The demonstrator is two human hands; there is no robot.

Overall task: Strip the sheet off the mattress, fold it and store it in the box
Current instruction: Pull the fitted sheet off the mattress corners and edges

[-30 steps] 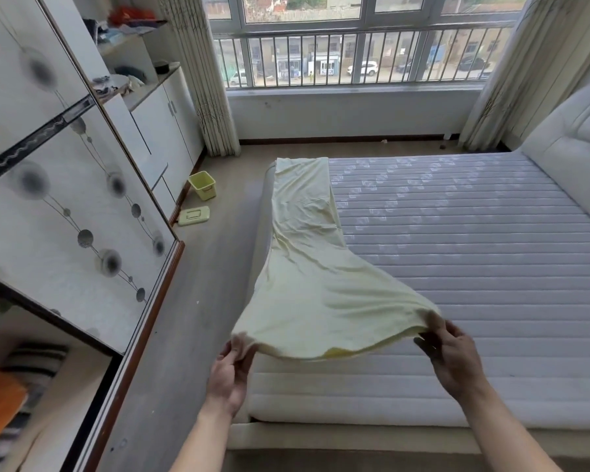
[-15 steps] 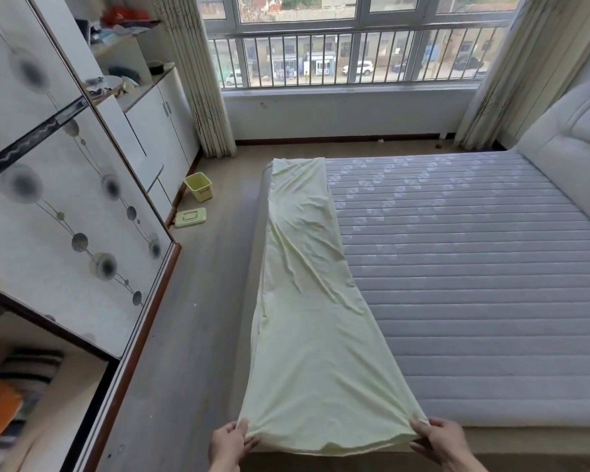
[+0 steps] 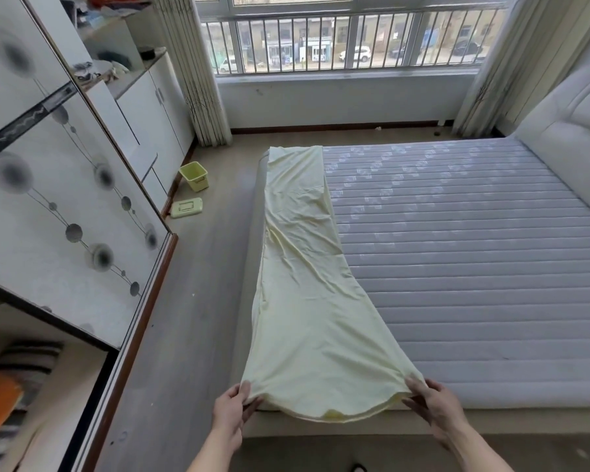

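A pale yellow sheet [image 3: 304, 274], folded into a long strip, lies along the left edge of the bare grey mattress [image 3: 464, 267]. Its near end is lifted slightly off the bed. My left hand [image 3: 232, 408] pinches the near left corner of the sheet. At the near right corner, my right hand [image 3: 433, 403] grips the fabric. A yellow-green box [image 3: 194, 176] stands open on the floor by the white cabinets, with its lid [image 3: 186, 207] lying flat beside it.
A wardrobe with patterned sliding doors [image 3: 58, 216] lines the left wall. White cabinets [image 3: 150, 117] stand beyond it. A strip of wooden floor [image 3: 205, 284] runs between wardrobe and bed. A padded headboard [image 3: 573, 144] stands at the right, with a window and curtains at the back.
The sheet's near end was held high, then pulled back and laid flat along the mattress edge. Now both hands have lifted that end a little again and moved forward.
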